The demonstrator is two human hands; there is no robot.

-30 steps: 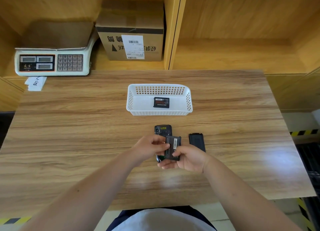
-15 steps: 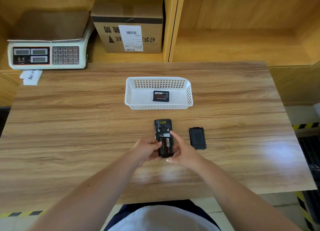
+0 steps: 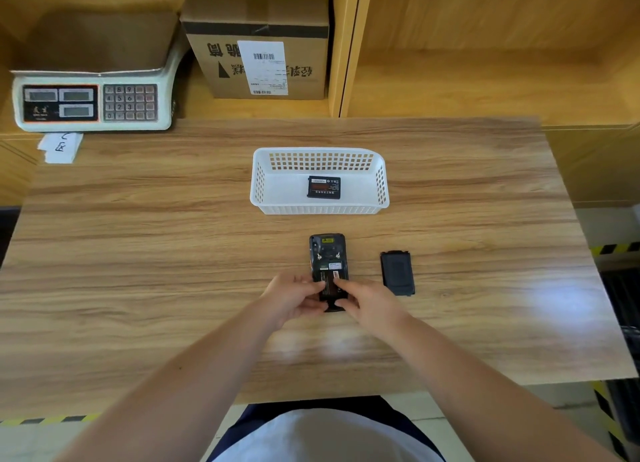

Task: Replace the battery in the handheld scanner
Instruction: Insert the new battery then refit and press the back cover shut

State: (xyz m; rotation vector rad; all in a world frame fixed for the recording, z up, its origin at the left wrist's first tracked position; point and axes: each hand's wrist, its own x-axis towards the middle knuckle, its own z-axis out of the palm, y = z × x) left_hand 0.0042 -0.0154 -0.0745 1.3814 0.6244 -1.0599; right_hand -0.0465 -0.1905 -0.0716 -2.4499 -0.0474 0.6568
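Note:
The black handheld scanner [image 3: 327, 250] lies face down on the wooden table [image 3: 173, 254], its back open. A black battery [image 3: 331, 286] sits in the open compartment. My left hand [image 3: 294, 297] grips the scanner's lower left side. My right hand [image 3: 369, 302] holds the lower right side, with its forefinger pressing on the battery. The black battery cover [image 3: 397, 272] lies flat on the table just right of the scanner. Another black battery [image 3: 324, 187] with a red label lies in the white basket [image 3: 263, 184] beyond the scanner.
A white weighing scale [image 3: 90, 101] stands at the back left with paper slips [image 3: 60, 146] under its front. A cardboard box [image 3: 258, 42] sits on the shelf behind the table. Yellow-black floor tape [image 3: 613, 248] shows at the right.
The battery, held tilted above the scanner a second ago, has gone down into the compartment. My right forefinger has slid down along it, and both hands now rest on the scanner's lower end.

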